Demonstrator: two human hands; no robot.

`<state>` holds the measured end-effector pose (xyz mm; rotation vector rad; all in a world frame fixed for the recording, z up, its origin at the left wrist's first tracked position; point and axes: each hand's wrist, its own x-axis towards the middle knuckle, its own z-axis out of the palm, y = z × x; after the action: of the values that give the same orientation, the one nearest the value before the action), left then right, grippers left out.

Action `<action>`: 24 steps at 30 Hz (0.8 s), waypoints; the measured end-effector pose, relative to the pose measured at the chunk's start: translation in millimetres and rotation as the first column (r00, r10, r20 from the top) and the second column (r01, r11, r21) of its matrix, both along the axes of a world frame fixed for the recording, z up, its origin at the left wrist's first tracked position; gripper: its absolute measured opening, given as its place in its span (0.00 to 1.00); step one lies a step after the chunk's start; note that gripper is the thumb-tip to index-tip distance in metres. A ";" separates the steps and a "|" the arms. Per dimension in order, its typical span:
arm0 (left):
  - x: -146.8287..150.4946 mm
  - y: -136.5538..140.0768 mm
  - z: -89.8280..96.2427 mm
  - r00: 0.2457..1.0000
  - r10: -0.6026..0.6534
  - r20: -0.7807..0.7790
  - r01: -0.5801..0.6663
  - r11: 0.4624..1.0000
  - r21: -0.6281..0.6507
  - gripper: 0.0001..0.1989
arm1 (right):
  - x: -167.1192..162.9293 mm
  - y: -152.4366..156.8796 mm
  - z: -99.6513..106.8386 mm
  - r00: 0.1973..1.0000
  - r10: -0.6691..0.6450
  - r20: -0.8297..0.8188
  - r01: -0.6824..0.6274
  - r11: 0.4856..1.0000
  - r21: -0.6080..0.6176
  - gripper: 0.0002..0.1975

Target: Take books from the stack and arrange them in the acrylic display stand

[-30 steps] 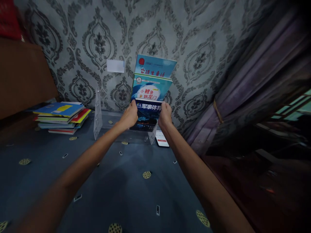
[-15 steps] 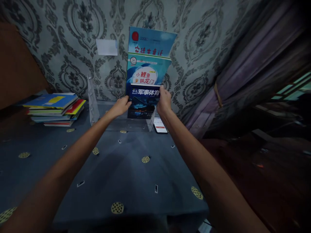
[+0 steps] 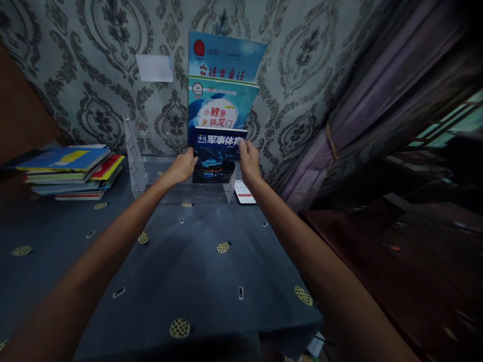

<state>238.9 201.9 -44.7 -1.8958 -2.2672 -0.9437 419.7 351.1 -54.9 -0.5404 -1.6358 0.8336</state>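
A dark blue book [image 3: 215, 156] stands upright at the front of a clear acrylic book stand [image 3: 196, 193]. My left hand [image 3: 183, 165] grips its left edge, and my right hand [image 3: 249, 160] is closed on its right edge. Behind it rises a teal book [image 3: 219, 95] with a white oval on the cover. Farthest back and highest is a blue book [image 3: 230, 53] with red lettering. The lower parts of both rear books are hidden by the ones in front. Fingers behind the dark book cannot be seen.
Several books lie in a stack [image 3: 71, 171] on the table's left. A phone [image 3: 244, 192] with a lit screen lies beside the stand's right end. A white paper [image 3: 154, 68] is on the patterned wall. A tied purple curtain [image 3: 317, 151] hangs at right above the tablecloth's [image 3: 204, 281] edge.
The view has shifted slightly, so the scene sits further left. My right hand sits a little lower on the dark blue book's edge. Both hands stay on the book.
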 end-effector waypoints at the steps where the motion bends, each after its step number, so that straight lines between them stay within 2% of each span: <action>1: -1.0 0.7 -0.6 1.000 0.002 0.006 -0.002 1.000 0.003 0.10 | 0.1 0.1 -0.3 1.000 -0.003 0.003 0.003 1.000 0.012 0.31; 10: -7.6 0.7 -4.7 0.999 0.005 0.048 -0.008 0.998 0.056 0.10 | -0.6 1.2 -0.1 0.994 -0.042 0.100 0.029 0.991 0.131 0.25; 17: 0.5 2.9 -6.9 0.997 0.033 0.075 -0.036 0.999 0.038 0.11 | 6.3 1.3 -4.3 0.991 -0.081 0.103 0.069 0.992 0.108 0.20; 24: 5.3 2.1 -6.4 0.998 0.050 0.040 -0.050 0.999 0.000 0.12 | 9.7 1.2 -6.6 0.992 -0.076 0.098 0.067 0.993 0.096 0.21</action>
<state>244.2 204.0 -51.1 -1.8274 -2.3242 -0.9851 429.4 352.4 -61.5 -0.5810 -1.7280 0.6837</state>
